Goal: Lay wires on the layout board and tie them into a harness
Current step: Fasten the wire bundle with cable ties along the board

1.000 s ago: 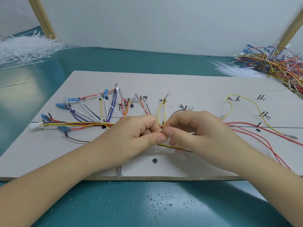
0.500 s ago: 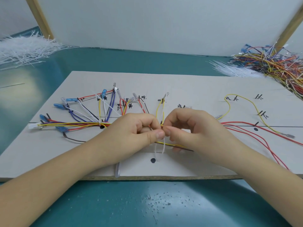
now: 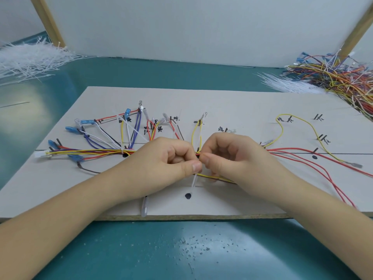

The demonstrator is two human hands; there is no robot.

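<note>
At the middle of the layout board (image 3: 222, 102), over the drawn trunk line, both hands meet at one spot of the wire bundle (image 3: 96, 152). Compared with a second ago, the two hands have come slightly higher and closer together, and the white cable tie (image 3: 194, 181) now hangs down straight as one thin tail below the thumbs, where half a second ago it looked like a loose loop. I judge from this that the tie is being pulled tight around the wires, so this binding point is nearly finished.

The left hand (image 3: 171, 158) is curled, and its thumb and fingers pinch the tie just where the tail comes out. The right hand (image 3: 228, 156) is curled too, thumb against forefinger, and it holds the bundle or the tie head; which one I cannot tell, because the fingers hide it. The thumbs touch each other.

One tie already binds the bundle to the left. The red wires (image 3: 314, 164) and a yellow wire (image 3: 298, 120) to the right still lie loose on the board, which rests on the tabletop (image 3: 181, 249).
</note>
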